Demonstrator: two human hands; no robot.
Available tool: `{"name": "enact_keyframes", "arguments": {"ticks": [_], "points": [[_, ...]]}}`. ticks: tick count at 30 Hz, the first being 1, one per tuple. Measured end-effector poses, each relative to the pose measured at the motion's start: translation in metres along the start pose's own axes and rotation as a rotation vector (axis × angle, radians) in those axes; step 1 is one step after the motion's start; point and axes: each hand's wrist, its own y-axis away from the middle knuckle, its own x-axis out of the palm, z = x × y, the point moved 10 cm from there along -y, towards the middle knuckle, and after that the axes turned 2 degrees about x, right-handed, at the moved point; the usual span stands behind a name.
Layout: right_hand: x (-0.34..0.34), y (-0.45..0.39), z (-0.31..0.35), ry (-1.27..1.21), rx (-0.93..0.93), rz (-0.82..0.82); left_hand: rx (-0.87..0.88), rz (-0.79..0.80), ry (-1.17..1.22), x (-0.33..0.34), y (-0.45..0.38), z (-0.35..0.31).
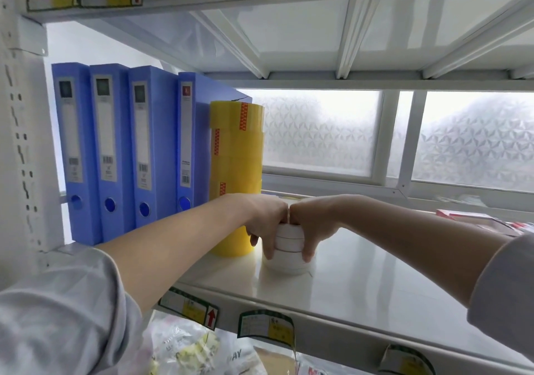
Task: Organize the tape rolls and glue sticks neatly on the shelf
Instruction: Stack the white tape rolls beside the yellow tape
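White tape rolls (289,249), stacked in a short pile, are seen standing on the shelf (375,282) near its front edge, toward the left half. The pile is clasped from both sides: the left hand (264,218) is curled round its left flank with the fingers (267,247) reaching down the side, and the right hand (313,224) is curled round its right flank in the same way. The two hands are pressed together above the pile, so its top is hidden. The bottom roll is seen resting on the shelf surface.

Just beside the pile, on its left and touching or nearly touching the left hand, a tall stack of yellow tape rolls (235,155) is stood upright. To the left of that stack, four blue binders (130,149) are lined upright toward the left end of the shelf, the nearest one placed against the yellow stack. At the far right edge of the shelf, some red and white packaging (476,218) is partly seen. Labels (187,306) are fixed along the front lip of the shelf. Grey sleeves are worn on both arms.
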Motion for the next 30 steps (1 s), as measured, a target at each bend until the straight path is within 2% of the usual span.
{"name": "enact_keyframes", "arguments": {"ticks": [20,30], "points": [[-0.012,0.003,-0.003,-0.064,-0.010,-0.014,-0.011,0.078,0.155,0.000,0.004,-0.002],[-0.014,0.000,-0.012,-0.045,0.022,0.010,-0.039,0.036,0.146,-0.013,0.003,-0.001]]}}
